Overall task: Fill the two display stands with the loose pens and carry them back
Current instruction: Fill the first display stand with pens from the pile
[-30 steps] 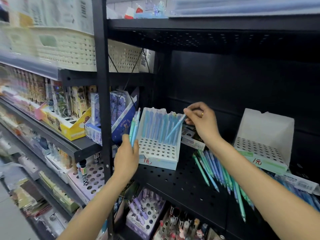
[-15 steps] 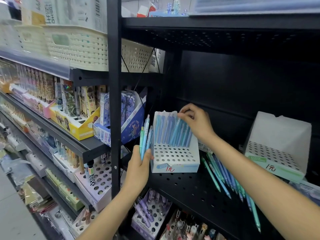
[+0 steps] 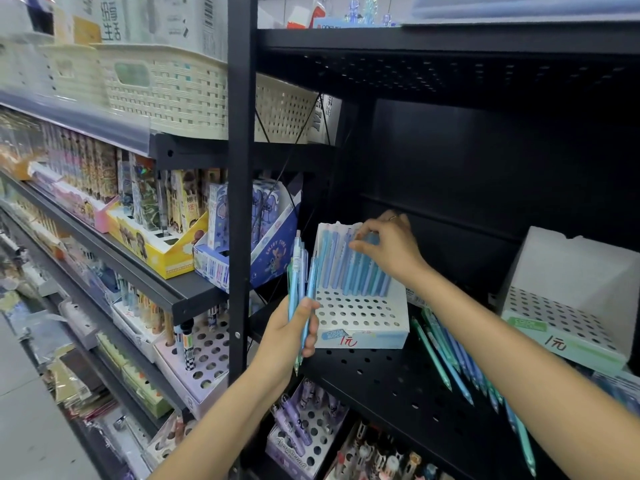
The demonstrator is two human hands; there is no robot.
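Shop aisle, black perforated metal shelf (image 3: 398, 386) at about chest height; stock-packed shelving runs off to the left, cream baskets (image 3: 166, 88) on top.

Near stand (image 3: 360, 317), white w/ holed top, sits on the shelf by the black upright. Back row holds blue pens (image 3: 349, 268) standing side by side; the front rows of holes show bare. So roughly one row in, several to go.

R hand (image 3: 388, 247) up at the tops of that back row, fingers curled, tips on the pen caps. Looks like seating or straightening one. Cannot tell if it actually pinches a pen or just presses on it.

L hand (image 3: 291, 337) wrapped round a small bunch of pens (image 3: 300, 289), blue and teal, tips down, held upright just beside the stand's left edge. Reads as the feed supply for the R hand.

Second stand (image 3: 568, 313) further right on the same shelf, well apart from the first. No pens seen in it, holes all open.

Loose pens (image 3: 446, 355) lie in a fan on the shelf betw. the two stands, running toward the shelf's front edge at right. A good many left.

Judgement: early stage. Stand 1 part filled, stand 2 not begun, carrying back not yet due. Loose ones near the shelf lip could roll off if knocked by the R forearm.
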